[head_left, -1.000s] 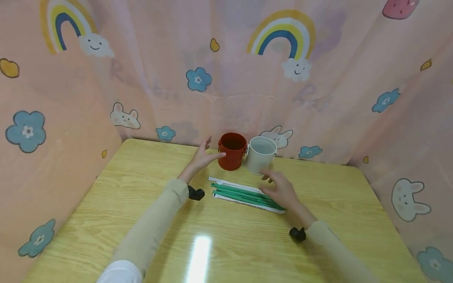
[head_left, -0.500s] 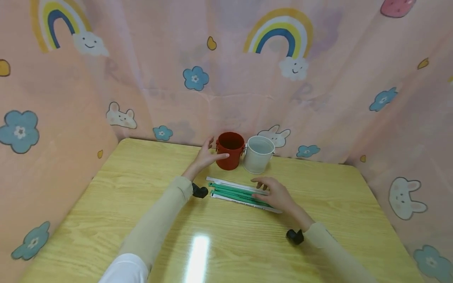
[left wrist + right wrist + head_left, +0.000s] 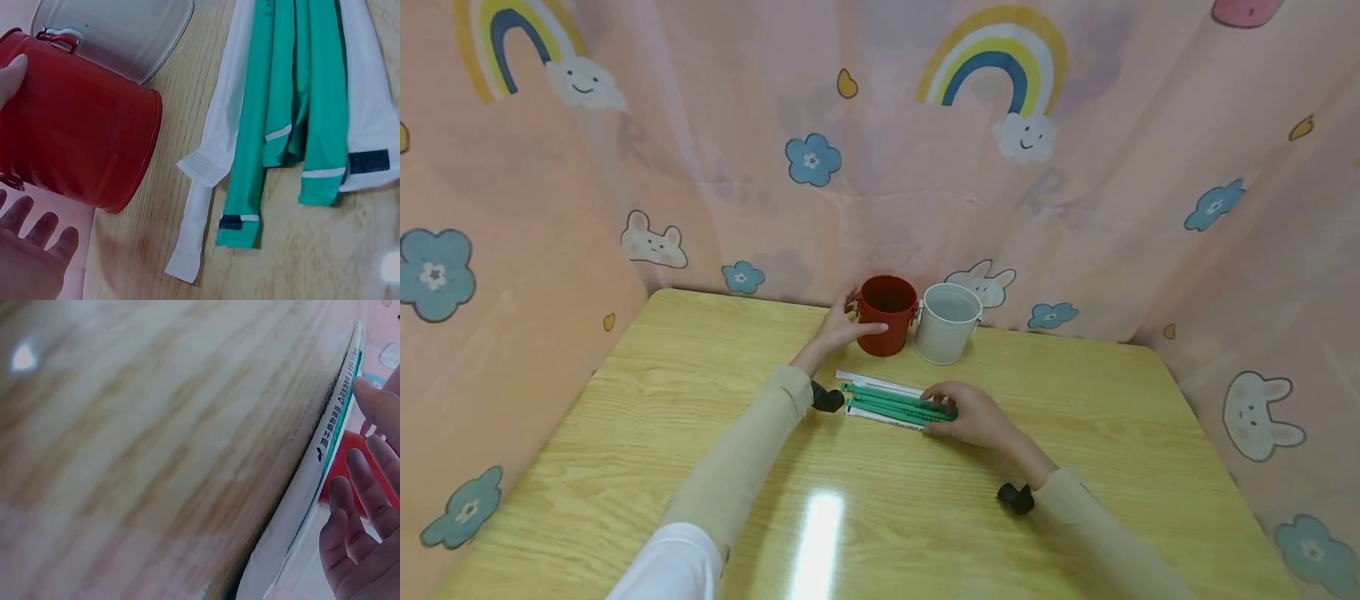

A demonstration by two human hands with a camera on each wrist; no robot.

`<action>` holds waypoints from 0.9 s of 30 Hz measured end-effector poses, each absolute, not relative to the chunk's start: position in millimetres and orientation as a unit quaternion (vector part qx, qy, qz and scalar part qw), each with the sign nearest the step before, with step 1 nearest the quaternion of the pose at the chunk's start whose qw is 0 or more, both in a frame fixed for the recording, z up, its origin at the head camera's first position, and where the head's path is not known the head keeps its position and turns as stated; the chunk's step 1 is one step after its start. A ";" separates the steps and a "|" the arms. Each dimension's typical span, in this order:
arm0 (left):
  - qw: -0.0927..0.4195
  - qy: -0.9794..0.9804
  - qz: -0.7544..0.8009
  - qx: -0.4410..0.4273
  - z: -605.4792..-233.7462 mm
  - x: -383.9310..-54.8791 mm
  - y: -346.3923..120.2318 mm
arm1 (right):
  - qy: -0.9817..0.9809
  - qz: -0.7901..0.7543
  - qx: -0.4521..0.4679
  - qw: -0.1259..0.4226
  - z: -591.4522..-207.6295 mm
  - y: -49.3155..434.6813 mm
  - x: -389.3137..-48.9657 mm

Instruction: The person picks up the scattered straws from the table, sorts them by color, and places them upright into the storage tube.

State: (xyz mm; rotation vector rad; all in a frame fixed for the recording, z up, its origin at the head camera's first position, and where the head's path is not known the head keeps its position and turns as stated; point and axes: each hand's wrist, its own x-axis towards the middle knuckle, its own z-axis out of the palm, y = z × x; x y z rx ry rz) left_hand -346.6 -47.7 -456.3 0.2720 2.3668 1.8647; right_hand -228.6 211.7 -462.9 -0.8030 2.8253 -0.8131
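My left hand [image 3: 837, 327] is at the left side of a red bucket [image 3: 891, 337], its thumb across the front wall. In the left wrist view the thumb lies against the bucket while the other fingers [image 3: 42, 231] are spread apart from it. Several long, flat wrapped straws [image 3: 880, 406], green and white, lie side by side on the table in front. Over their right end hovers my right hand [image 3: 973, 414], palm down with fingers bent loosely. The right wrist view shows its thumb [image 3: 375, 403] close beside the straws; contact there is unclear.
A white bucket [image 3: 942, 335] stands just right of the red one, handle sides nearly touching. Both are near the back edge of the wooden table [image 3: 760, 500]. A pink patterned curtain [image 3: 737, 167] hangs behind and at both sides.
My right hand has moved left and lower, now covering the right end of the straws. My left hand has edged right, closer to the red bucket. The buckets stay in place.
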 end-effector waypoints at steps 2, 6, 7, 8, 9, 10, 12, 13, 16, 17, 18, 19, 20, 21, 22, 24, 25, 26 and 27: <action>0.058 0.781 0.615 0.094 -458.1 -348.1 -46.8 | 0.926 -0.264 -0.264 0.050 -462.8 210.5 -227.5; 0.052 0.777 0.618 0.106 -459.4 -348.9 -44.3 | 0.926 -0.267 -0.258 0.063 -463.1 209.1 -227.2; 0.056 0.775 0.620 0.109 -454.6 -345.7 -43.9 | 0.927 -0.267 -0.256 0.067 -463.4 208.9 -227.8; 0.055 0.773 0.622 0.112 -454.5 -345.5 -43.0 | 0.927 -0.266 -0.256 0.069 -463.8 208.8 -228.4; 0.053 0.771 0.623 0.116 -455.0 -346.0 -42.1 | 0.927 -0.265 -0.256 0.071 -464.4 209.0 -229.3; 0.051 0.769 0.625 0.119 -455.4 -346.2 -41.3 | 0.927 -0.264 -0.257 0.073 -464.9 208.9 -230.1; 0.047 0.767 0.629 0.122 -456.2 -346.7 -39.5 | 0.926 -0.264 -0.258 0.076 -466.3 208.6 -231.7; 0.045 0.765 0.631 0.123 -456.4 -346.9 -38.6 | 0.926 -0.262 -0.260 0.076 -466.9 208.5 -232.5; 0.040 0.758 0.638 0.132 -461.5 -350.9 -35.0 | 0.929 -0.247 -0.265 0.072 -469.0 208.2 -233.9; 0.040 0.756 0.639 0.134 -461.6 -351.5 -33.8 | 0.931 -0.238 -0.266 0.069 -469.4 208.2 -234.2; 0.039 0.755 0.641 0.136 -461.5 -352.1 -32.6 | 0.934 -0.230 -0.267 0.065 -469.6 208.2 -234.4; 0.039 0.754 0.642 0.136 -461.3 -352.4 -31.7 | 0.935 -0.222 -0.269 0.061 -469.3 208.0 -234.5; 0.037 0.754 0.642 0.134 -461.1 -352.5 -31.0 | 0.936 -0.214 -0.273 0.056 -468.9 207.7 -234.4; 0.034 0.755 0.642 0.130 -460.8 -352.4 -30.5 | 0.937 -0.209 -0.275 0.052 -468.3 207.1 -234.3; 0.031 0.755 0.643 0.125 -460.8 -352.1 -30.4 | 0.937 -0.205 -0.278 0.048 -467.7 206.4 -234.0; 0.027 0.756 0.644 0.118 -460.7 -351.2 -30.5 | 0.938 -0.201 -0.279 0.047 -466.5 204.4 -233.0; 0.025 0.756 0.643 0.115 -461.0 -350.6 -30.6 | 0.938 -0.199 -0.279 0.047 -466.2 203.3 -232.1; 0.023 0.757 0.643 0.116 -461.5 -350.2 -30.8 | 0.939 -0.196 -0.279 0.046 -466.1 202.2 -231.1; 0.022 0.756 0.643 0.118 -462.0 -349.8 -31.1 | 0.940 -0.194 -0.275 0.049 -466.1 201.0 -230.0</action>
